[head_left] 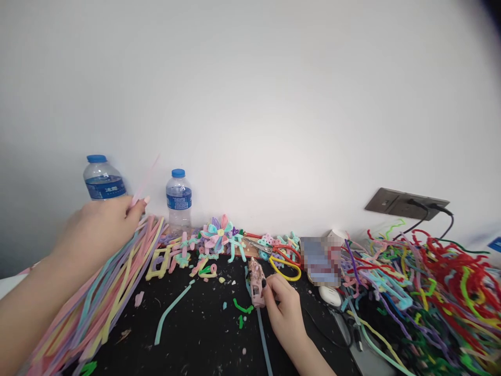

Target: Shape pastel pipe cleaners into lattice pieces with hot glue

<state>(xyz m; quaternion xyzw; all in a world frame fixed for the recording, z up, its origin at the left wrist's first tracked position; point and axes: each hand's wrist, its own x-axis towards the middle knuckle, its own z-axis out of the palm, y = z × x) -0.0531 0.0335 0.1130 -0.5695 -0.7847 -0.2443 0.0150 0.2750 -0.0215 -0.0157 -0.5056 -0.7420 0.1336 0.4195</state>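
Observation:
My left hand is raised at the left, over a bundle of long pastel pipe cleaners. Pinched between its thumb and fingers is a pale pink pipe cleaner, pointing up and right. Low in the middle, my right hand has its fingers closed on the side of a small pink hot glue gun. A long translucent glue stick trails from the gun's near end. A bent mint-green pipe cleaner lies on the black tabletop between my hands.
Two water bottles stand by the wall. Near them are a pipe-cleaner flower, scissors, a phone and a white earbud case. A tangled heap of colourful pipe cleaners fills the right, below a wall socket with cables.

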